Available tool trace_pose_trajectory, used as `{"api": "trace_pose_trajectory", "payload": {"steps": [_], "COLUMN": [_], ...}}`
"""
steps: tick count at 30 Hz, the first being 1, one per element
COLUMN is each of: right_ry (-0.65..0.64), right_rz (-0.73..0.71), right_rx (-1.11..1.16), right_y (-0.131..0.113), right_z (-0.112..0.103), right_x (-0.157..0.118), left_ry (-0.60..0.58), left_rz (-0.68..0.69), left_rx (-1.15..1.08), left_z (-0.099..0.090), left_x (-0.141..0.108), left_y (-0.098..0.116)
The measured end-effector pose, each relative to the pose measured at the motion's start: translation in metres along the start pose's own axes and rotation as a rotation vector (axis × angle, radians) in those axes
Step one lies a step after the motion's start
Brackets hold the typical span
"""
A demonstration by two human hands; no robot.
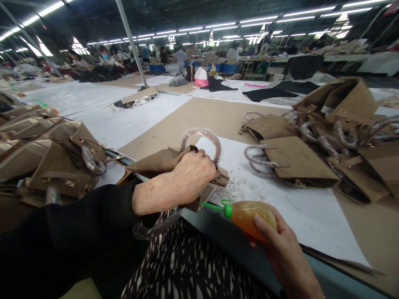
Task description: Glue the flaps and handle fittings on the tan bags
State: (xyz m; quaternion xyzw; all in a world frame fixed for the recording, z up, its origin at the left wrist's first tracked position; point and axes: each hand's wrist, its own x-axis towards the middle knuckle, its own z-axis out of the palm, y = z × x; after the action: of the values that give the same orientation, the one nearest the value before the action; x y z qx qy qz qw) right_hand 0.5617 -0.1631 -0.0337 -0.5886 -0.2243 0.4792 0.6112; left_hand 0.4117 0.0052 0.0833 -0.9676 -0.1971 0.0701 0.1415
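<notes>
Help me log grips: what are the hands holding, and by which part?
Right hand: the squeeze bottle, by its rounded body. Left hand: a brown bag, near a handle; the exact grip is hidden.

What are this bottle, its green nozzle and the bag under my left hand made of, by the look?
Bottle: probably plastic, smooth and translucent; orange liquid shows through its wall. Nozzle: likely plastic, opaque bright green. Bag: brown, mostly matte, perhaps leather, imitation leather or suede-like fabric; the look leaves it open. Handle wrap: probably clear plastic film, given its wrinkles and glints.
</notes>
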Motion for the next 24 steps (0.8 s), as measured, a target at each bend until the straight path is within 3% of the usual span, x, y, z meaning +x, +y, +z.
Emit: {"api": "trace_pose_trajectory", "payload": {"steps": [9, 12, 16, 20, 24], "right_ry": [0.118, 0.169, 0.142, 0.125, 0.018], "right_rz": [-0.144, -0.212, -0.289, -0.507, -0.759], "right_rx": [-0.215, -0.311, -0.462, -0.616, -0.759], "right_y": [-0.010, -0.007, -0.001, -0.003, 0.000], "right_z": [0.000, -0.005, -0.010, -0.008, -0.007], "right_x": [-0.011, -0.006, 0.010, 0.027, 0.038], "left_ry": [0.057, 0.026, 0.019, 0.011, 0.040], "left_rz": [0.001, 0.009, 0.004, 0.036, 0.046], "left_rx": [-0.001, -0.009, -0.024, -0.054, -0.079], "left_z": [0.002, 0.000, -0.004, -0.006, -0.007], "left_x": [0.003, 0.004, 0.004, 0.006, 0.015], "left_y": [-0.003, -0.004, -0.004, -0.009, -0.018]}}
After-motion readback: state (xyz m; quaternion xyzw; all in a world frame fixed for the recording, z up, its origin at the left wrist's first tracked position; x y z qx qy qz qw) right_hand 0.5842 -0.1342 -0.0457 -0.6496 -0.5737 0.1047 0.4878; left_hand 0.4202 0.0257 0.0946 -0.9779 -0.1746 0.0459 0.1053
